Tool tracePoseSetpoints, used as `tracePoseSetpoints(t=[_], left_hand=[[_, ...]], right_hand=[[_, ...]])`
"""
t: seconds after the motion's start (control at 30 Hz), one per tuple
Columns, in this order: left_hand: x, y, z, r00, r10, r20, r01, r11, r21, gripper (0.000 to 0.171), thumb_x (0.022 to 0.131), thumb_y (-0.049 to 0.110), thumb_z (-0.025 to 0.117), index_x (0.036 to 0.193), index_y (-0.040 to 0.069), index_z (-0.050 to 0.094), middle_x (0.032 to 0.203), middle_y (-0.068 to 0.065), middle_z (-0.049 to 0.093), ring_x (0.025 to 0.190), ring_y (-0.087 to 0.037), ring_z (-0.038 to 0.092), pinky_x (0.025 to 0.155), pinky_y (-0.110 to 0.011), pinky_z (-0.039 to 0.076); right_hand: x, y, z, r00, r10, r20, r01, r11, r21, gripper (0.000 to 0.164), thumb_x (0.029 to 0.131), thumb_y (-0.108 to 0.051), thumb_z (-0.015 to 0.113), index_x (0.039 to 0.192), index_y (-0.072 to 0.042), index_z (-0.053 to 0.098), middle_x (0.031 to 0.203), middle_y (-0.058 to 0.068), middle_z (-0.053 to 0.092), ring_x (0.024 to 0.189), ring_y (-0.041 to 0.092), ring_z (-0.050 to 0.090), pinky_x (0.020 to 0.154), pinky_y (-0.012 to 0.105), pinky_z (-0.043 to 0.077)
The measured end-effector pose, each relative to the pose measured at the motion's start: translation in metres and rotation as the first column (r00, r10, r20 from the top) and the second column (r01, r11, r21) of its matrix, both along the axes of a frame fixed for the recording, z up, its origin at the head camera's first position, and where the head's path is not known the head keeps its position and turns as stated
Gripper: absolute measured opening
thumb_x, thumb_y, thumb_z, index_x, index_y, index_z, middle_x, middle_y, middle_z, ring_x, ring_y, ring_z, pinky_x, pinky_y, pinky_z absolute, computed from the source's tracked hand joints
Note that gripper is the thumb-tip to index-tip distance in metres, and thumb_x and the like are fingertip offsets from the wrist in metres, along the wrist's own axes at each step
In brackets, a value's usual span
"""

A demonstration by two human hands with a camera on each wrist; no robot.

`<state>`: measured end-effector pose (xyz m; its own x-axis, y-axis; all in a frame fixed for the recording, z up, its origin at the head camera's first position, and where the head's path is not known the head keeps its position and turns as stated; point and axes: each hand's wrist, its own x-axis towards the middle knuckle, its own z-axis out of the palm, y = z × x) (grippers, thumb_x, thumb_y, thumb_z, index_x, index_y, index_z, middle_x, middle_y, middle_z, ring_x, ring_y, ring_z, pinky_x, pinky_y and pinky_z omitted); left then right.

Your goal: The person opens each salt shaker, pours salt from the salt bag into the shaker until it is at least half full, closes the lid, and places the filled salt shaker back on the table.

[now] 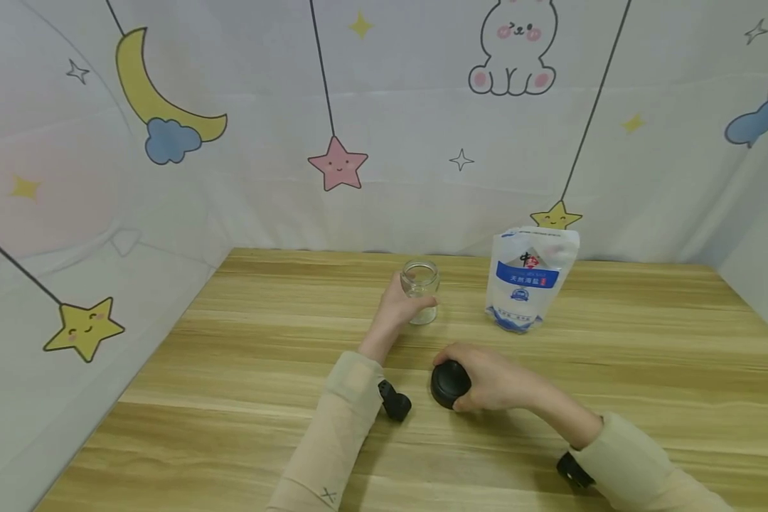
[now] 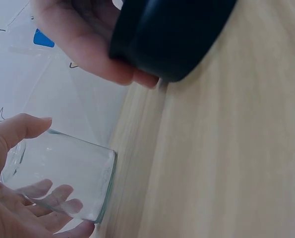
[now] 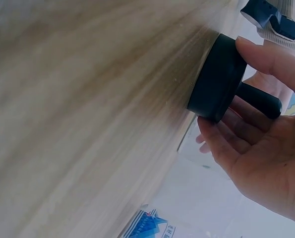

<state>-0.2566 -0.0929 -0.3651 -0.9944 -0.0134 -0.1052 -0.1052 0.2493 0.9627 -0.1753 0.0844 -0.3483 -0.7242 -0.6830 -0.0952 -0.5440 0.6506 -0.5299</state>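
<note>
My left hand (image 1: 402, 302) holds a clear glass jar (image 1: 427, 311) with an open top, thumb on the near side and fingers round the far side. The jar looks upright on the table; only glass shows inside it. Nearer to me, my right hand (image 1: 496, 377) grips the rim of a round black funnel (image 1: 449, 384). In the right wrist view a short stem (image 3: 260, 100) sticks out from the funnel towards the palm. Whether its rim touches the table, I cannot tell. Behind the right hand stands a white and blue pouch (image 1: 526, 284) with printed labels.
The wood-grain table (image 1: 230, 355) ends at the back against a white curtain (image 1: 409, 107) printed with stars, moons and a bear. A black wrist camera (image 1: 395, 402) hangs beside the left sleeve, another (image 1: 574, 469) beside the right.
</note>
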Motion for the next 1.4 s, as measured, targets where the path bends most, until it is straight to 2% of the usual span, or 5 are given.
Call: tracePoseSetpoints(t=[0.3, 0.67, 0.93, 1.13, 1.4], left_hand=[[0.001, 0.0002, 0.0001, 1.0, 0.006, -0.018, -0.006, 1.0, 0.011, 0.077, 0.078, 0.011, 0.076, 0.142, 0.006, 0.035, 0.142, -0.015, 0.047, 0.132, -0.034, 0.044, 0.111, -0.05, 0.037], [-0.0009, 0.0022, -0.0009, 0.999, 0.021, -0.033, -0.021, 1.0, -0.008, 0.082, 0.077, 0.015, 0.079, 0.145, 0.012, 0.032, 0.145, -0.014, 0.045, 0.134, -0.034, 0.042, 0.112, -0.051, 0.036], [-0.0012, 0.0022, -0.0007, 0.999, 0.026, -0.042, -0.027, 0.999, -0.036, 0.086, 0.073, 0.019, 0.082, 0.144, 0.014, 0.033, 0.143, -0.014, 0.047, 0.133, -0.034, 0.044, 0.11, -0.052, 0.037], [-0.0012, 0.0021, -0.0005, 0.999, 0.022, -0.038, -0.024, 0.999, -0.04, 0.088, 0.071, 0.02, 0.083, 0.144, 0.015, 0.033, 0.143, -0.014, 0.047, 0.132, -0.034, 0.044, 0.11, -0.052, 0.037], [-0.0007, 0.0011, -0.0007, 1.0, 0.007, -0.022, -0.007, 1.0, 0.006, 0.09, 0.071, 0.02, 0.084, 0.144, 0.015, 0.032, 0.143, -0.013, 0.046, 0.133, -0.034, 0.043, 0.111, -0.053, 0.036]], right_hand=[[0.001, -0.0005, 0.0011, 1.0, -0.008, 0.013, 0.008, 1.0, 0.006, 0.058, 0.07, -0.01, 0.081, 0.122, -0.007, 0.057, 0.125, 0.011, 0.061, 0.115, 0.027, 0.056, 0.096, 0.046, 0.048], [0.0018, 0.0, 0.003, 1.0, -0.011, 0.024, 0.011, 1.0, 0.001, 0.073, 0.07, -0.009, 0.081, 0.135, -0.004, 0.048, 0.136, 0.015, 0.055, 0.128, 0.035, 0.049, 0.104, 0.053, 0.043], [0.0014, 0.002, 0.0026, 0.999, 0.011, 0.042, -0.01, 0.999, -0.037, 0.082, 0.07, -0.024, 0.084, 0.138, -0.004, 0.044, 0.137, 0.015, 0.055, 0.127, 0.034, 0.05, 0.103, 0.052, 0.044], [0.0015, 0.0046, 0.0018, 0.997, -0.02, 0.079, 0.023, 0.999, -0.037, 0.086, 0.072, -0.037, 0.083, 0.141, -0.006, 0.042, 0.135, 0.016, 0.056, 0.127, 0.034, 0.05, 0.104, 0.053, 0.043], [0.0026, 0.0059, 0.007, 0.991, -0.019, 0.132, 0.028, 0.997, -0.072, 0.087, 0.077, -0.042, 0.078, 0.143, -0.001, 0.038, 0.142, 0.02, 0.049, 0.132, 0.038, 0.045, 0.108, 0.056, 0.038]])
